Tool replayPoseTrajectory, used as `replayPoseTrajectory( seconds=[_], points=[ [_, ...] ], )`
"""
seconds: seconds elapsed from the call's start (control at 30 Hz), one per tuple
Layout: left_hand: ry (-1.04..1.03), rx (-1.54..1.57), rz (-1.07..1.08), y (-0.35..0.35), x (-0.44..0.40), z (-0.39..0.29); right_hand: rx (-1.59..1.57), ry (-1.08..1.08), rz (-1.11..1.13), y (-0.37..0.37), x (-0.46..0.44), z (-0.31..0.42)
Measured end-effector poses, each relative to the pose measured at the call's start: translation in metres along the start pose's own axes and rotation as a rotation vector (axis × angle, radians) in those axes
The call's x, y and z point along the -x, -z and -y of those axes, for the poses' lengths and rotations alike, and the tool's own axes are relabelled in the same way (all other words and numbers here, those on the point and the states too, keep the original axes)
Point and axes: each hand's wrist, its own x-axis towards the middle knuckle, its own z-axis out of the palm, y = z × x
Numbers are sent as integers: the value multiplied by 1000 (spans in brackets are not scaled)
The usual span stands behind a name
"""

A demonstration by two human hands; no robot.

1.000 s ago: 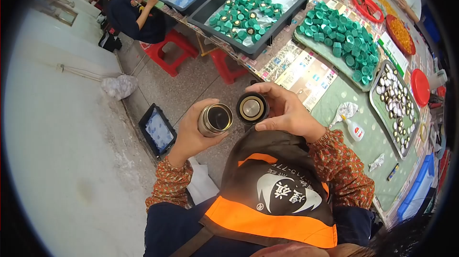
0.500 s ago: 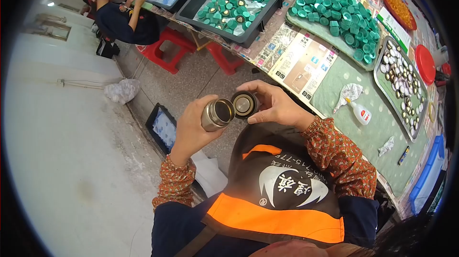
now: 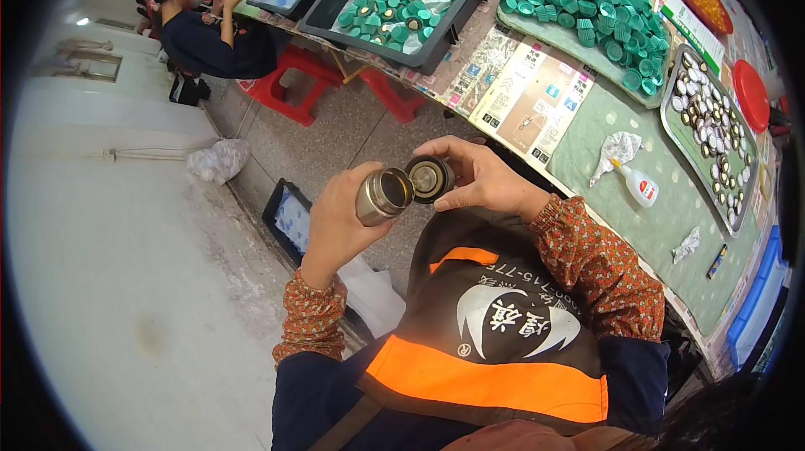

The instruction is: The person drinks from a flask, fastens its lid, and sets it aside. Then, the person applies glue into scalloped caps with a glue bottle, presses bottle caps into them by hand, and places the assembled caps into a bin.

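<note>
My left hand [image 3: 340, 220] is wrapped round a metal flask [image 3: 377, 199], its open mouth tilted toward me and to the right. In my right hand [image 3: 482, 178] is a dark round lid [image 3: 429, 178], its inner side with a metallic disc facing me. The lid's rim is right beside the flask's mouth; whether they touch I cannot tell. Both are held above my dark apron [image 3: 520, 308] with its orange band.
On the table [image 3: 604, 107] at the right are a tray of green caps [image 3: 587, 11], a tray of small round pieces [image 3: 713, 128], a glue bottle [image 3: 640, 186] and a red lid [image 3: 750, 96]. A black bin [image 3: 411, 49] holds more caps. A person [image 3: 197, 32] sits at the upper left.
The flask and the lid have come closer together, and the flask has tilted toward the lid. The view has shifted, so the table's things sit farther right.
</note>
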Motion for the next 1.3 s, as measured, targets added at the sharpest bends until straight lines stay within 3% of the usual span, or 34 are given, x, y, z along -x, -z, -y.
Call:
replayPoseTrajectory(
  seconds=[0.4, 0.73, 0.97, 1.1, 1.13, 1.3],
  points=[
    [-1, 6, 1, -1, -1, 1, -32, 7, 17, 1, 0, -1],
    [114, 627, -126, -16, 11, 26, -54, 1, 83, -12, 10, 37],
    [90, 681, -258, -23, 14, 48, -62, 48, 280, -38, 28, 96],
    [98, 625, -268, -22, 16, 48, -85, 130, 429, -55, 39, 129],
    [101, 620, -271, -22, 16, 47, -68, 234, 482, -56, 37, 133],
    [70, 602, -255, -22, 17, 44, 54, 427, 463, -65, 39, 153]
  ],
)
